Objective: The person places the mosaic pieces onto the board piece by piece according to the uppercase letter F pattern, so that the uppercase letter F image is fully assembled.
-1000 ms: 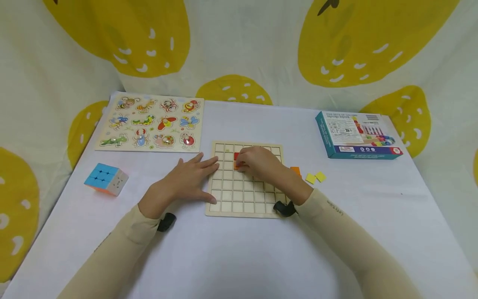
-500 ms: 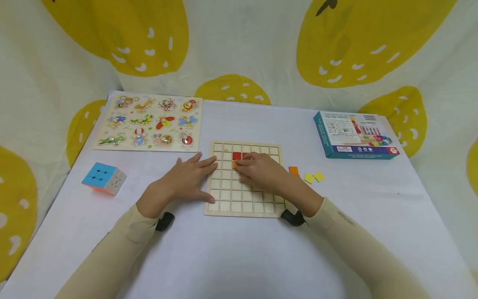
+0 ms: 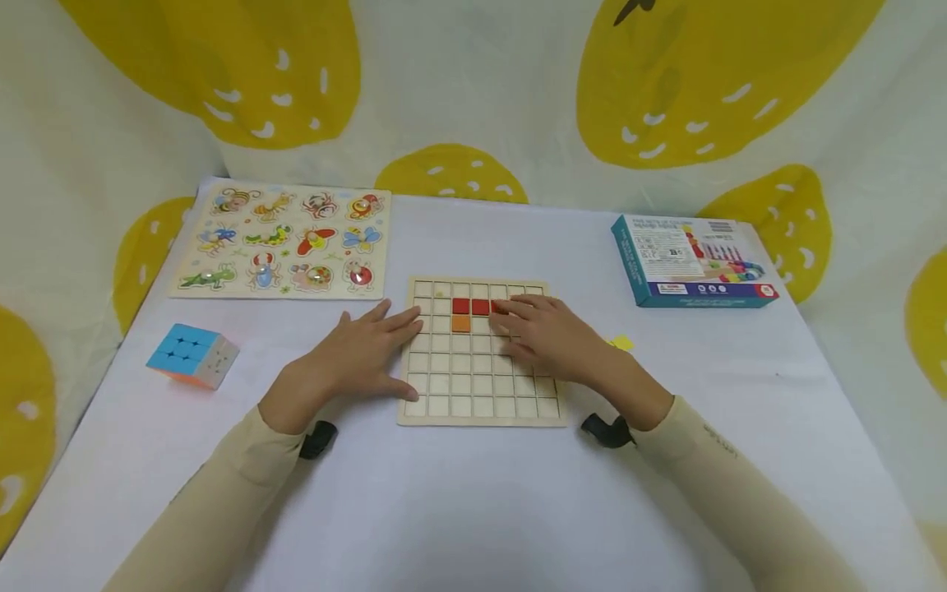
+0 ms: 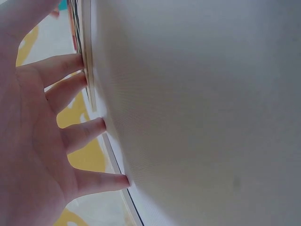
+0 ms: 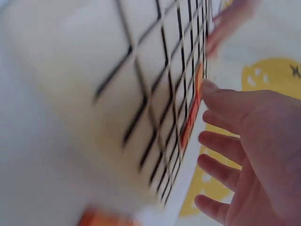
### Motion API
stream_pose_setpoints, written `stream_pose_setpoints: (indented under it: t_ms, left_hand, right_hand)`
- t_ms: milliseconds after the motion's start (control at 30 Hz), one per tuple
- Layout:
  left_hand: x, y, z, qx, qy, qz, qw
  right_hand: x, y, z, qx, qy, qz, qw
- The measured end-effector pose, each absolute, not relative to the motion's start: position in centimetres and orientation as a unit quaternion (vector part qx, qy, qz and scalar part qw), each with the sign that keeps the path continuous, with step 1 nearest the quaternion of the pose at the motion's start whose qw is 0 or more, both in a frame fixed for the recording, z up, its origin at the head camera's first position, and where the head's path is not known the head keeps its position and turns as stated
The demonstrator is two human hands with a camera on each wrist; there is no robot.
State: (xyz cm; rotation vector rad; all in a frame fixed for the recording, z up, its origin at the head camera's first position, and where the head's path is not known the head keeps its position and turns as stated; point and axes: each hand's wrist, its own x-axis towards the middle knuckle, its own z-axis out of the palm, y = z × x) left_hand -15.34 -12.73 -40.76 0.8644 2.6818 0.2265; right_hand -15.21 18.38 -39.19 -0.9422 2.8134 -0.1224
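A wooden grid board (image 3: 462, 406) lies on the table. Red tiles (image 3: 460, 306) sit side by side in its second row, partly covered by my right hand (image 3: 556, 339). An orange tile (image 3: 461, 324) fills the cell under the leftmost red one. The right hand hovers over the board's right half, fingers loosely extended, nothing seen between them; the right wrist view shows its fingers (image 5: 221, 146) apart. My left hand (image 3: 358, 353) rests at the board's left edge with spread fingers and thumb touching there. Beyond the right wrist, a yellow tile (image 3: 623, 341) partly shows.
An insect picture puzzle (image 3: 284, 240) lies at the back left, with a cube puzzle (image 3: 194, 355) in front of it. A teal-edged box (image 3: 695, 261) stands at the back right. Low in the right wrist view is a blurred orange thing (image 5: 103, 219).
My right hand has moved to the right and its fingers have loosened, uncovering the orange tile and the red tiles. The left hand stays at the board's edge.
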Motion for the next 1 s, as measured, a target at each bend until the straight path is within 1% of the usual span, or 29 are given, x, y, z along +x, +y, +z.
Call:
stream_pose_setpoints:
  t_ms: [233,367,633,1000]
  left_hand:
    - [-15.3,-13.6,-40.2,0.303,0.938,0.078,0.146]
    - [-15.2,-13.8,-40.2,0.305,0.938,0.08,0.146]
    - [-15.3,-13.6,-40.5,0.308,0.936,0.092,0.146]
    - [-15.4,-13.1,-40.7,0.311,0.934,0.094,0.149]
  right_hand:
    - [-15.6,23.0,-38.9,-0.256,0.961,-0.067,0.078]
    - [-15.6,24.7,-39.4,-0.23,0.968,-0.06,0.08]
    - [-15.2,25.3,-40.2,-0.171,0.98,-0.054,0.082]
    - [-15.0,25.3,-40.3,-0.159,0.984,-0.048,0.068]
